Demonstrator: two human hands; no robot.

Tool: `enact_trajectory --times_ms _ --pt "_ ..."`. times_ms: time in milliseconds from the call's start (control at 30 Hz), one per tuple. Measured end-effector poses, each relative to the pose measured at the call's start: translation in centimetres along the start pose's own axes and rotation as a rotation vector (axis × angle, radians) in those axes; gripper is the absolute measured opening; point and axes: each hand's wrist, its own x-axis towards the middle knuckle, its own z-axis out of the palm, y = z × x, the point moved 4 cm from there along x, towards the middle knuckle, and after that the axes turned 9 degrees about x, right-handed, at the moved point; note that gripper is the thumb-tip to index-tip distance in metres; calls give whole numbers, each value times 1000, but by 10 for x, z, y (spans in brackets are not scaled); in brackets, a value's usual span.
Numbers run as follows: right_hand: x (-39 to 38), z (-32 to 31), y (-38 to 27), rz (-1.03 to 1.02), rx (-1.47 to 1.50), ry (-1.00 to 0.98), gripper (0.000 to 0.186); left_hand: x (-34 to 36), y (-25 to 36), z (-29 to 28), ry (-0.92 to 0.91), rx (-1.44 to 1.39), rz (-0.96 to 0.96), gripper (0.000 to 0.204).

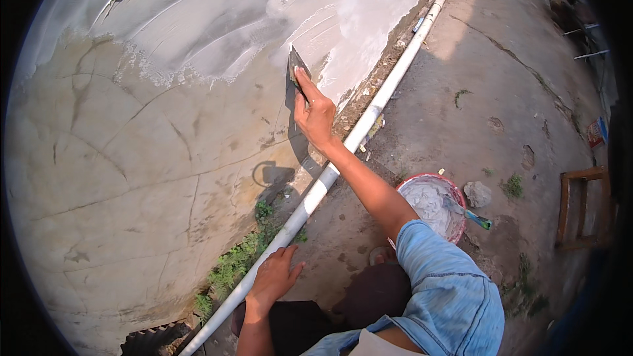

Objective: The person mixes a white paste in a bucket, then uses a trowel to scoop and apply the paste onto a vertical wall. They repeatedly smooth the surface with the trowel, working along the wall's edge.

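Note:
My right hand [317, 118] grips a plastering trowel [293, 60], its dark blade turned edge-on against the wall [132, 178]. Smooth, pale wet plaster [224, 13] covers the upper part of that wall, ending in a ragged lower edge around the trowel. Below it the surface is bare, brownish and cracked. My left hand [274, 278] holds nothing; its fingers lie loosely extended beside a long white pipe [310, 203], close to my bent knee. Whether the fingers touch the pipe I cannot tell.
A red-rimmed bucket [459, 192] of white plaster stands right of my arm, a tool with a green-blue handle [478, 219] in it. A stone [477, 194] sits beside it. Green weeds [232, 262] grow along the wall's foot. At far right is a wooden frame [567, 207].

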Motion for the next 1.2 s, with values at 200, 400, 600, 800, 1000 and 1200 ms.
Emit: enact_trajectory --times_ms 200,400,600,800,1000,1200 --pt "1 -34 -6 -114 43 -124 47 -3 -3 2 72 -13 9 45" --pt "108 -90 107 339 44 326 23 -11 -7 -3 0 -57 -47 45" --pt "106 -66 92 384 -123 325 27 -19 -11 -5 42 -27 -35 47" --pt "102 -45 34 250 -45 311 30 -23 -6 -8 42 -43 -50 43" --pt "33 11 -45 -158 -81 74 42 -22 0 -10 22 -29 -53 43" --pt "-37 14 -57 -493 -135 -284 53 -24 -1 -7 131 -33 22 44"
